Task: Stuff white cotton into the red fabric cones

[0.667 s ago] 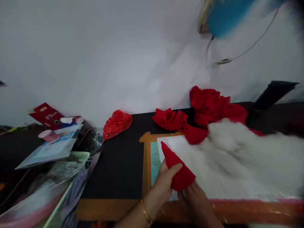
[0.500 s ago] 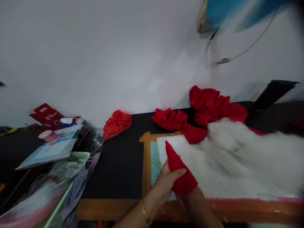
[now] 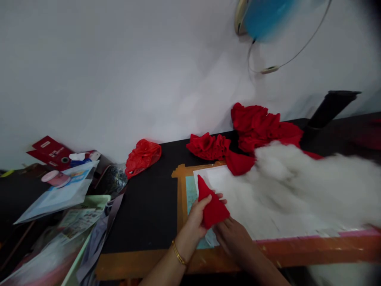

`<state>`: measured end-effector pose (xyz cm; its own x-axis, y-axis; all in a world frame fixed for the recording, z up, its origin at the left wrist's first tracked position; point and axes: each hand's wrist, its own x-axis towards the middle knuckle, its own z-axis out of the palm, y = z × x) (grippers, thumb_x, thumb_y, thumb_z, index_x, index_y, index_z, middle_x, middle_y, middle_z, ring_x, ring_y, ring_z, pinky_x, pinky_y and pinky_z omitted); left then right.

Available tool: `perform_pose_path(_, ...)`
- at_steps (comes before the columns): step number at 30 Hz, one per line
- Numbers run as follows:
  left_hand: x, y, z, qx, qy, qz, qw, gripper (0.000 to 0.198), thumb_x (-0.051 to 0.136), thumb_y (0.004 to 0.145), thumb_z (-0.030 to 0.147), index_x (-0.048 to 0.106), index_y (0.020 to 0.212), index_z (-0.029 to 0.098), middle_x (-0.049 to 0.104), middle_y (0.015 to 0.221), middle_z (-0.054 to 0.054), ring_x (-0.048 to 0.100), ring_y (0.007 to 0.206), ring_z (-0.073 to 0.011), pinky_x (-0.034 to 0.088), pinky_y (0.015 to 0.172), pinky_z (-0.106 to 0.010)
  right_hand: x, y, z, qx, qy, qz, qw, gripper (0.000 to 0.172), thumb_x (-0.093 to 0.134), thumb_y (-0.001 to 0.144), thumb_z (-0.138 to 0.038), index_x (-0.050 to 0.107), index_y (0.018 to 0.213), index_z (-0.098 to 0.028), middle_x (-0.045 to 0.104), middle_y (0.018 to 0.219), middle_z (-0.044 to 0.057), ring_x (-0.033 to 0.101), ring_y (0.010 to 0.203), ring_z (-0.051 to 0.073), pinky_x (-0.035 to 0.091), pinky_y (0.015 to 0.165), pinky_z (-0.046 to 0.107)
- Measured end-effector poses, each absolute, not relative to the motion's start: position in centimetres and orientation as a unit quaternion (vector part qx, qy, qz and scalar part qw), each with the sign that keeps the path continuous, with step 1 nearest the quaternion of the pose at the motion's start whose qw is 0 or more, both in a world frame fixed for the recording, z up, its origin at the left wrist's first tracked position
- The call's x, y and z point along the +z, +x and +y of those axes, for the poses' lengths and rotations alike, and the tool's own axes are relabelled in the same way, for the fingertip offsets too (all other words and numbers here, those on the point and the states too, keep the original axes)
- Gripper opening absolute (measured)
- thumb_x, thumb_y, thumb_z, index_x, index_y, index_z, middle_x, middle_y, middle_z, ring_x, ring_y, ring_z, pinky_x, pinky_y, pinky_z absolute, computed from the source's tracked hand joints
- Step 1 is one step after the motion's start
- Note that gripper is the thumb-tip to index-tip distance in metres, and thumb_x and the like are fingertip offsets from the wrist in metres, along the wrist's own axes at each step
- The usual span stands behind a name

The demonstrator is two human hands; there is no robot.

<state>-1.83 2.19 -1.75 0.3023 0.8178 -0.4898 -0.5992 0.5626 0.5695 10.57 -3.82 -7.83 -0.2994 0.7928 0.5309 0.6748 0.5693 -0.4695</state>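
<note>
Behind your bench (image 3: 149,206) there is a plain pale wall (image 3: 119,71), and brown tape (image 3: 139,262) runs along the bench's front edge. Your left hand (image 3: 195,216) holds the red cloth cone (image 3: 213,208), with the thumb on top and the other fingers wrapped behind, some of them peeking out on the far side. You have this cone up near the front of the bench, over the left part of the white sheet (image 3: 241,202), with its thin tip pointing up and away from you and its wide end facing you. Your right hand (image 3: 232,234) is bent in close at that wide end, but its fingertips are partly hidden, so I cannot tell if it pinches the cloth or only touches it. To your right lies a big fluffy heap of white stuffing (image 3: 309,186), and at the back are 2 red ruffled bunches, a small bunch (image 3: 208,146) and a big bunch (image 3: 256,127). My guess is that you are at the step of handling the wide end of the cone, using your 2 hands together. This next move seems to call for a soft but steady left hold, so the cone does not twist, and for careful right fingers at the edge.
</note>
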Motion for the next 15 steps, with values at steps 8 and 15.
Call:
perform_pose_path(8,-0.7,-2.8,3.5,0.475,0.062,0.367,0.797,0.035,0.072,0.076,0.041,0.067,0.097,0.014,0.073,0.097,-0.012,0.07,0.092,-0.025,0.055,0.088,-0.037,-4.7,13.4,-4.3,0.029,-0.507,-0.694,0.51,0.047,0.061,0.088,-0.015,0.049,0.132,-0.025,0.059,0.118,0.012,0.061,0.106,0.024,0.058,0.083,0.038)
perform_pose_path(15,-1.7,-0.8,0.6,0.423,0.205,0.5,0.727,0.033,0.081,0.06,0.037,0.068,0.084,0.018,0.072,0.085,-0.009,0.068,0.073,-0.0224,0.054,0.068,-0.032,-4.2,11.7,-1.0,0.065,-0.5,-0.697,0.51,0.029,0.059,0.073,-0.001,0.06,0.093,-0.022,0.06,0.101,0.007,0.055,0.094,0.023,0.051,0.08,0.038)
